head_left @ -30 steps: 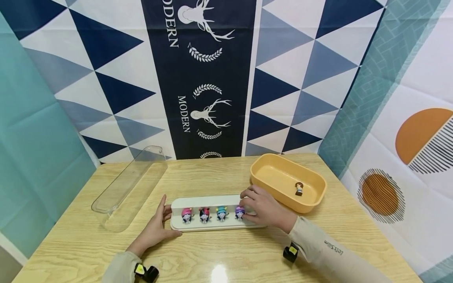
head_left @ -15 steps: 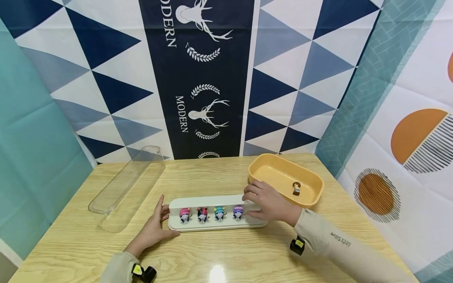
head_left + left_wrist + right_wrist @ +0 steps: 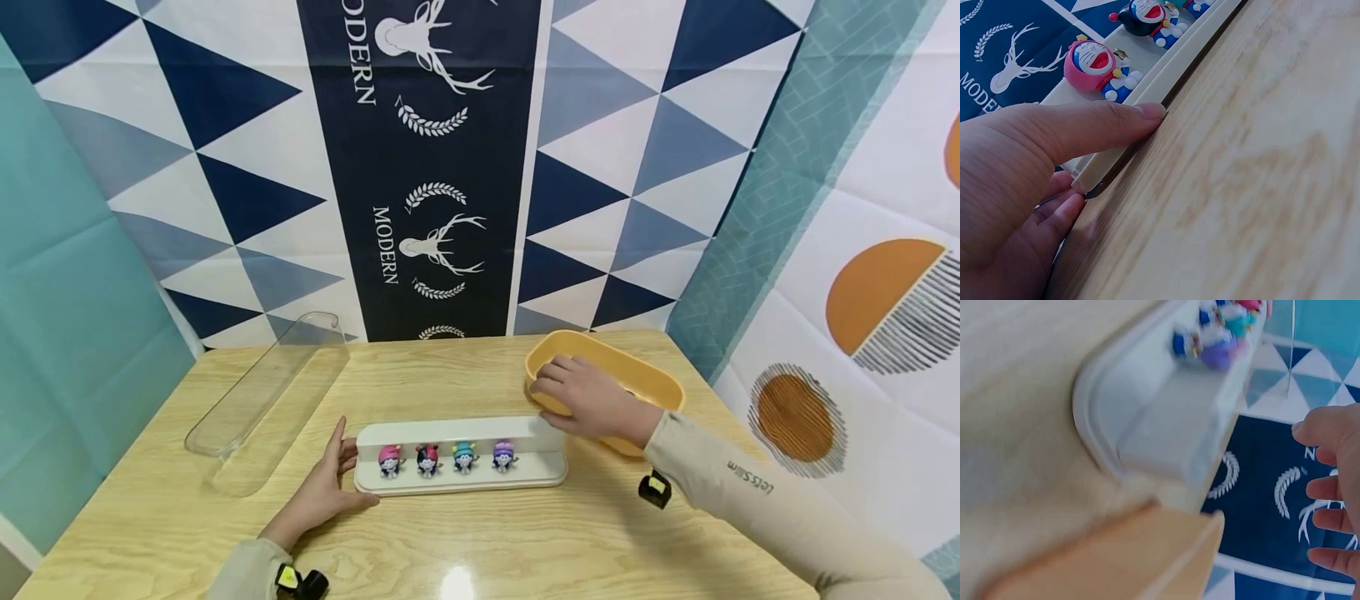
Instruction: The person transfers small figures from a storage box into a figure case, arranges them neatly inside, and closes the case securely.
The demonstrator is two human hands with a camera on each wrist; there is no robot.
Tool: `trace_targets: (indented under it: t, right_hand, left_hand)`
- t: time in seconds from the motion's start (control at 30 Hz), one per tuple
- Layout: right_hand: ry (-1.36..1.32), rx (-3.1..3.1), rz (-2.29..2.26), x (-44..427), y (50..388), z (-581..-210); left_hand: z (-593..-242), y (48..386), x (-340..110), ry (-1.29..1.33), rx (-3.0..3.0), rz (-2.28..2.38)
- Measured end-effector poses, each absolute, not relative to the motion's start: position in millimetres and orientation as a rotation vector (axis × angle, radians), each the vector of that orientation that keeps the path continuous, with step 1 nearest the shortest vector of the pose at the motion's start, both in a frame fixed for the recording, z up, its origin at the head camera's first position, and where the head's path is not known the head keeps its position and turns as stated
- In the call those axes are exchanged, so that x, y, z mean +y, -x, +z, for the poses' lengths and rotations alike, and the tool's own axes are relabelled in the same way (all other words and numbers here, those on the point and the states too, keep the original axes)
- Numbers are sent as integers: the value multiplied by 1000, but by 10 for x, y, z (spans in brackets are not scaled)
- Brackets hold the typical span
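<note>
My left hand (image 3: 322, 492) holds the left end of a white stepped display stand (image 3: 542, 468), its thumb against the front edge and other fingers at the end. On the stand's lower step sit several small figurines in a row: one in a pink hat (image 3: 390, 461), one in red and black (image 3: 427, 460), one in teal (image 3: 463, 457) and one in purple (image 3: 503, 456). My right hand (image 3: 592, 400), its fingers loosely bent and apart, hovers over the near left side of a yellow-orange tub (image 3: 660, 379). Nothing shows in its grasp in the right wrist view.
A long clear plastic cover (image 3: 262, 408) lies at the left of the wooden table (image 3: 420, 542). The tub stands behind the stand's right end; my right hand hides most of its inside. A patterned cloth (image 3: 442, 167) hangs behind the table.
My right hand has drawn away from the purple-hatted figurine, moving right and back over the tub. It now covers the brown-haired figurine seen in the tub earlier. My left hand keeps its hold.
</note>
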State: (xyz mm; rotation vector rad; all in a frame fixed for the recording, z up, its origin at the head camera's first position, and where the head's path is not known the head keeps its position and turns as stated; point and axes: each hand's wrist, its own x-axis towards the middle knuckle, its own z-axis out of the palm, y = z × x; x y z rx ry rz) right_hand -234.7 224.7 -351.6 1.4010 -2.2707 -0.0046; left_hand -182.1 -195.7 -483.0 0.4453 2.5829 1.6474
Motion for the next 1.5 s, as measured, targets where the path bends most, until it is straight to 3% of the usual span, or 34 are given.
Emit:
trace_targets:
  t: [0.47,0.87,1.5]
  right_hand:
    - [-1147,-2644,-233,2724,2732,-3288]
    - [-807,-2968,-475,3030,2879,-3514]
    - [-613,-3185,-736,3260,2962,-3950]
  left_hand:
    - [-4829,1832,-1967,-453,2580,1650]
    - [-4809,1824,-1965,-454,2562,1659]
    - [-4822,1814,-1955,-441,2585,1652]
